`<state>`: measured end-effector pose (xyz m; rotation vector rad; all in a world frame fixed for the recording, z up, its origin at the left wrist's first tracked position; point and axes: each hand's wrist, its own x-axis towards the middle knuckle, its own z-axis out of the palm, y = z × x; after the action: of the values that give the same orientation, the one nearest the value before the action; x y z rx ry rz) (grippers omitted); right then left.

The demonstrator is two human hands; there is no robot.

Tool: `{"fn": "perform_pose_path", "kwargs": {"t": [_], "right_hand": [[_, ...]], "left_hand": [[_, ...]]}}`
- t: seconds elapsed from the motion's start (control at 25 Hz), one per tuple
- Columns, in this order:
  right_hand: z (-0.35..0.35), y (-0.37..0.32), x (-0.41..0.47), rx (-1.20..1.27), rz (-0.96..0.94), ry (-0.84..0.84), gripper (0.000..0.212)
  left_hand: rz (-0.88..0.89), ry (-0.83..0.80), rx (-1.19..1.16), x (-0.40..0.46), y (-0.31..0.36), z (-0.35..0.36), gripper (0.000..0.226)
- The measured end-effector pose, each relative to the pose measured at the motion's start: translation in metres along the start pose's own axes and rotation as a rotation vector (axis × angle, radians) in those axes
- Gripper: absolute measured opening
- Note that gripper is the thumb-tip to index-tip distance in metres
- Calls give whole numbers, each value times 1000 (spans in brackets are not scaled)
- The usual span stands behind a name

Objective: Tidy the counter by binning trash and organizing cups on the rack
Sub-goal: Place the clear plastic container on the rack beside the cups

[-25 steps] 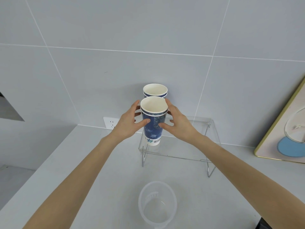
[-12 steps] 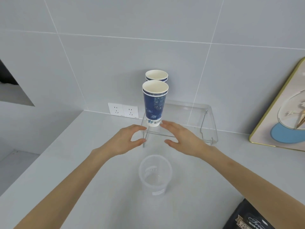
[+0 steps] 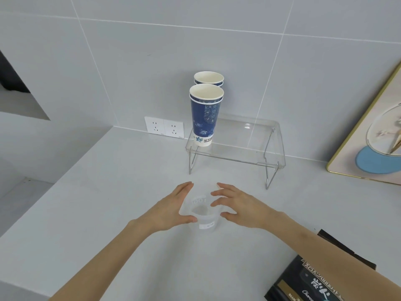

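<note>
A stack of blue paper cups [image 3: 205, 115] stands upright on the left end of the clear acrylic rack [image 3: 245, 146]. A second blue cup stack [image 3: 208, 78] stands right behind it against the wall. In front of the rack a clear plastic cup [image 3: 204, 216] sits upright on the grey counter [image 3: 108, 213]. My left hand [image 3: 171, 210] is at the cup's left side and my right hand [image 3: 240, 208] at its right side. Both hands have their fingers spread around the rim, and neither has closed on the cup.
A double wall socket [image 3: 164, 127] sits left of the rack. A framed picture [image 3: 373, 135] leans on the wall at the right. A black package [image 3: 303, 285] lies at the lower right under my forearm. The counter drops off at its left edge.
Both hands let go of the blue cup stack on the rack, came back toward me and down, and now flank the clear plastic cup. The view tilted downward.
</note>
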<state>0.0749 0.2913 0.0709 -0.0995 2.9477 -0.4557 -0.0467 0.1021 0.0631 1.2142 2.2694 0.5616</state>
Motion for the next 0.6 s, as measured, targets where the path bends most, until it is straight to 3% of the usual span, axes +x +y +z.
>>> {"fn": "perform_pose_path", "kwargs": {"t": [0.32, 0.52, 0.6], "right_hand": [[-12, 8, -12, 103, -53, 211, 15], [-58, 17, -26, 110, -82, 396, 33], [-78, 21, -33, 88, -58, 462, 28]], "left_hand": [[47, 109, -75, -3, 18, -15, 63], [164, 321, -63, 7, 53, -42, 36], [201, 390, -69, 15, 70, -52, 32]]}}
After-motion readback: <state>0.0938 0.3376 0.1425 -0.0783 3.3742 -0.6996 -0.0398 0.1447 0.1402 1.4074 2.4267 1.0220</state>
